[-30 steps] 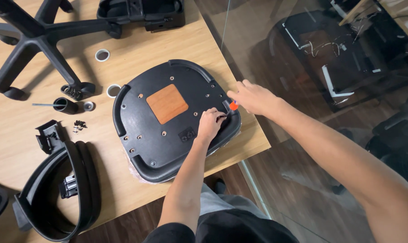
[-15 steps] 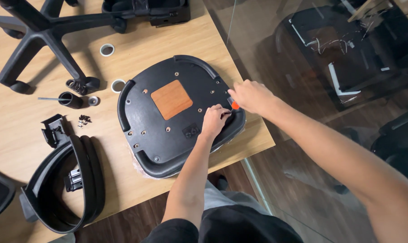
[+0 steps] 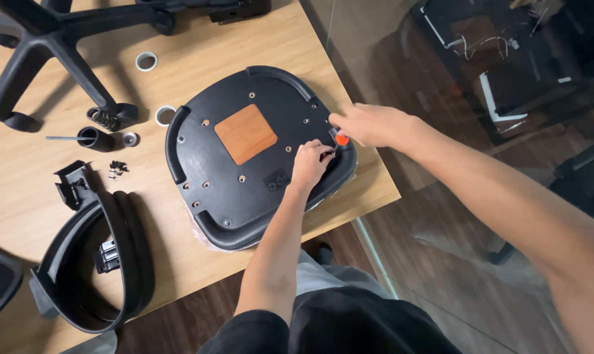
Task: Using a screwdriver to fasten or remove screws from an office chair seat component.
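A black chair seat pan [image 3: 244, 190] lies upside down on the wooden table [image 3: 179, 262], with a brown square panel [image 3: 245, 134] in its middle. My left hand [image 3: 310, 164] rests on the pan's right part, fingers curled and pinched near its right edge. My right hand [image 3: 365, 124] grips an orange-handled tool [image 3: 342, 139] at that same edge, just beside my left fingertips. The tool's tip is hidden between the hands.
A black five-star chair base [image 3: 54, 52] lies at the back left. Two white rings [image 3: 146, 61], a black cylinder [image 3: 94, 138] and small screws [image 3: 117, 168] sit left of the pan. Curved black armrest parts [image 3: 94, 262] lie front left. A glass wall stands right of the table.
Both hands stay at the pan's right edge with the orange tool. The camera view has shifted slightly, so the scene sits lower in the frame.
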